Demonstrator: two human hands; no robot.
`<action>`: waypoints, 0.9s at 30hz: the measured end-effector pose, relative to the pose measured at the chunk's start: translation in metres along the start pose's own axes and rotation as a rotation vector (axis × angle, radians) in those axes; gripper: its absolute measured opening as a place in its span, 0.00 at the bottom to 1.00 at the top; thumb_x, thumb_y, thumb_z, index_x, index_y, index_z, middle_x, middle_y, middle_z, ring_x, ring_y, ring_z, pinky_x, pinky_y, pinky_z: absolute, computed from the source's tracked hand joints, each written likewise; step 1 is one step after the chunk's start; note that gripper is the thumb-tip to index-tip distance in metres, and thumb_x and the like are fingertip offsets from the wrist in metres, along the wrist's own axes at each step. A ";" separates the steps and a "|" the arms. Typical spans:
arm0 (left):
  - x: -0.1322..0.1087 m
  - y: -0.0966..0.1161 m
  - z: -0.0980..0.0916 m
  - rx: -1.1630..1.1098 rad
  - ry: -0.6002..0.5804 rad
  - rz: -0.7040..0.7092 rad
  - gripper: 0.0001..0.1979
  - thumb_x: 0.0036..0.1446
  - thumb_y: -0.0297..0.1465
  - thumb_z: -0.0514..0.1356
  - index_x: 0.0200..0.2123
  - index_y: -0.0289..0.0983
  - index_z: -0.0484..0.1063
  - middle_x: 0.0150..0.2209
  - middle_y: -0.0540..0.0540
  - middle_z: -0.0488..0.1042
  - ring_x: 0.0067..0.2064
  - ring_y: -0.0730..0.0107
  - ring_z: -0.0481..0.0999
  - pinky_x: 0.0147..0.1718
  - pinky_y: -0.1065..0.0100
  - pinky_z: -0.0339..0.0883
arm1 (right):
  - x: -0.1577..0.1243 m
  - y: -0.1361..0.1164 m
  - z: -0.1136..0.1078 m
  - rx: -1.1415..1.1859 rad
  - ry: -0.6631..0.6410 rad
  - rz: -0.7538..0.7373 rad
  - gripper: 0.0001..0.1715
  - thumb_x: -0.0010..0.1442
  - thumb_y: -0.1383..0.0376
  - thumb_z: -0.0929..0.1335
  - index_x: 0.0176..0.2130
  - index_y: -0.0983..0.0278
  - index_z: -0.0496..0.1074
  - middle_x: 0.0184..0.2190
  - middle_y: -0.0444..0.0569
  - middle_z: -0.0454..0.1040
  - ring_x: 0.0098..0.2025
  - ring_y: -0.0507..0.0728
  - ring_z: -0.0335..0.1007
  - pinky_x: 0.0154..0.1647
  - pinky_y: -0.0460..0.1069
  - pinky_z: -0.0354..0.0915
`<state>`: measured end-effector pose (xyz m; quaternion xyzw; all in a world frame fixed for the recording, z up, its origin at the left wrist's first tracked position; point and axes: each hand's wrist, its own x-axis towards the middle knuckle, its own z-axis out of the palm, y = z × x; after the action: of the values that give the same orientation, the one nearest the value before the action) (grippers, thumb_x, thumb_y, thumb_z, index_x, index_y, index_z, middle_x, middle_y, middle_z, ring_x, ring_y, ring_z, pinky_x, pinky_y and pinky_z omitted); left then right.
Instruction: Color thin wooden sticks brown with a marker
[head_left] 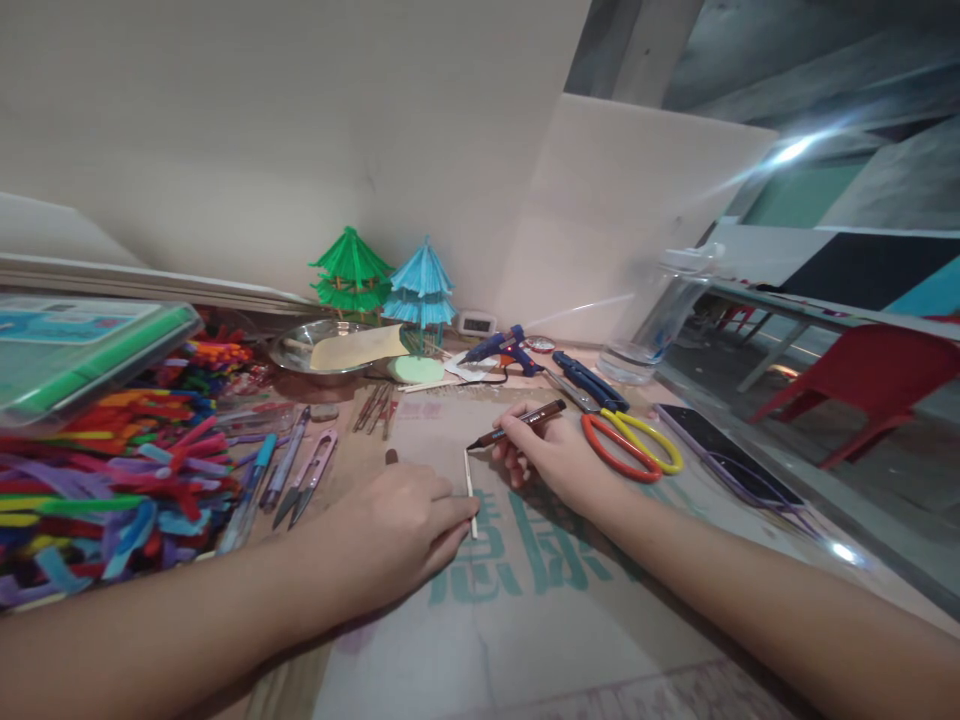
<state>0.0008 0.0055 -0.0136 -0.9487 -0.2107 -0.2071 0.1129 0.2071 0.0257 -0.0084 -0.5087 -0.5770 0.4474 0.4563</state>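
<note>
My right hand (551,450) grips a brown marker pen (544,412) slantwise, its dark tip at the far end of a thin pale wooden stick (469,474). The fingers of my left hand (409,510) are closed on the near part of that stick, over a cardboard sheet (420,665) printed with green characters. Poking out beyond my left knuckles is a brown marker cap (391,456); the rest of it is hidden behind the hand. Several short brown sticks (375,410) lie farther back on the left.
Coloured pipe cleaners (150,470), pens (285,460) and thread snips (309,475) lie left. Behind stand green (351,265) and blue (422,280) paper umbrellas, a metal dish (289,350) and a glue gun (506,345). Scissors (622,445), a utility knife (589,380), a phone (727,455) and a bottle (645,320) are right.
</note>
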 end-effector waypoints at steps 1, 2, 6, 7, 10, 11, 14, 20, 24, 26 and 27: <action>0.000 0.000 0.000 0.001 -0.001 -0.001 0.11 0.61 0.28 0.53 0.36 0.38 0.76 0.24 0.48 0.72 0.27 0.66 0.72 0.26 0.67 0.60 | 0.000 0.000 0.000 0.003 0.002 0.000 0.13 0.55 0.56 0.67 0.32 0.63 0.63 0.19 0.40 0.71 0.15 0.47 0.64 0.13 0.41 0.58; 0.000 0.000 0.000 0.001 0.001 -0.001 0.11 0.62 0.28 0.53 0.36 0.38 0.76 0.24 0.48 0.72 0.27 0.66 0.72 0.26 0.67 0.60 | 0.001 0.000 0.000 0.004 -0.002 0.002 0.13 0.55 0.56 0.67 0.31 0.63 0.63 0.19 0.40 0.71 0.15 0.47 0.64 0.13 0.41 0.58; 0.001 0.000 0.001 -0.006 0.001 0.005 0.12 0.62 0.28 0.52 0.35 0.38 0.76 0.24 0.48 0.72 0.27 0.67 0.72 0.26 0.68 0.61 | -0.001 -0.003 -0.001 -0.016 -0.058 0.023 0.13 0.54 0.58 0.67 0.28 0.64 0.63 0.16 0.40 0.70 0.13 0.46 0.61 0.13 0.41 0.59; 0.001 0.000 0.001 -0.007 0.003 0.007 0.12 0.63 0.28 0.52 0.34 0.38 0.76 0.24 0.48 0.72 0.27 0.67 0.72 0.26 0.68 0.61 | -0.002 -0.003 -0.001 -0.022 -0.077 0.025 0.12 0.53 0.58 0.68 0.28 0.64 0.64 0.16 0.40 0.70 0.13 0.46 0.60 0.13 0.41 0.58; 0.002 -0.001 0.001 -0.013 0.007 0.012 0.13 0.63 0.28 0.51 0.34 0.37 0.76 0.24 0.48 0.72 0.27 0.66 0.72 0.26 0.67 0.61 | -0.003 -0.004 -0.001 -0.024 -0.102 0.013 0.12 0.53 0.58 0.68 0.28 0.64 0.64 0.15 0.40 0.70 0.13 0.46 0.60 0.13 0.41 0.59; 0.002 -0.001 0.001 -0.015 0.008 0.011 0.13 0.63 0.28 0.51 0.35 0.37 0.76 0.24 0.48 0.72 0.27 0.66 0.72 0.26 0.67 0.61 | -0.003 -0.004 -0.001 -0.018 -0.092 0.006 0.12 0.53 0.58 0.68 0.28 0.63 0.64 0.15 0.40 0.70 0.13 0.46 0.60 0.13 0.41 0.59; 0.001 -0.001 0.000 -0.018 0.012 0.010 0.11 0.62 0.27 0.52 0.35 0.37 0.76 0.24 0.47 0.72 0.27 0.65 0.72 0.26 0.67 0.61 | -0.001 -0.001 -0.001 0.002 -0.037 -0.002 0.13 0.53 0.57 0.67 0.29 0.63 0.64 0.17 0.40 0.70 0.14 0.46 0.61 0.13 0.41 0.59; 0.001 0.000 0.000 -0.015 0.005 0.010 0.10 0.61 0.27 0.54 0.35 0.37 0.76 0.24 0.48 0.72 0.27 0.65 0.72 0.26 0.67 0.61 | -0.001 0.001 -0.002 -0.025 -0.069 -0.009 0.12 0.54 0.57 0.67 0.28 0.63 0.63 0.16 0.39 0.70 0.13 0.46 0.60 0.12 0.40 0.58; 0.002 -0.001 0.000 -0.017 0.012 0.016 0.11 0.62 0.27 0.53 0.35 0.37 0.76 0.24 0.48 0.72 0.27 0.66 0.72 0.27 0.68 0.60 | -0.003 -0.001 -0.002 -0.047 -0.119 0.007 0.12 0.52 0.58 0.67 0.29 0.63 0.64 0.15 0.39 0.69 0.12 0.46 0.59 0.12 0.41 0.56; 0.002 -0.001 0.000 -0.016 0.021 0.018 0.12 0.62 0.27 0.53 0.35 0.37 0.76 0.24 0.48 0.72 0.27 0.66 0.72 0.26 0.67 0.60 | -0.003 -0.002 -0.002 -0.041 -0.104 0.004 0.12 0.52 0.57 0.67 0.28 0.63 0.64 0.16 0.39 0.69 0.12 0.46 0.59 0.12 0.41 0.56; 0.003 -0.001 0.000 -0.017 0.024 0.018 0.12 0.62 0.27 0.52 0.35 0.37 0.76 0.24 0.48 0.72 0.27 0.66 0.72 0.26 0.67 0.60 | -0.003 -0.002 -0.001 -0.036 -0.087 -0.001 0.13 0.53 0.57 0.67 0.28 0.63 0.63 0.16 0.39 0.69 0.12 0.46 0.59 0.12 0.41 0.57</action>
<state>0.0025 0.0073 -0.0123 -0.9489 -0.1991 -0.2192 0.1092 0.2081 0.0230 -0.0064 -0.4968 -0.6044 0.4584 0.4216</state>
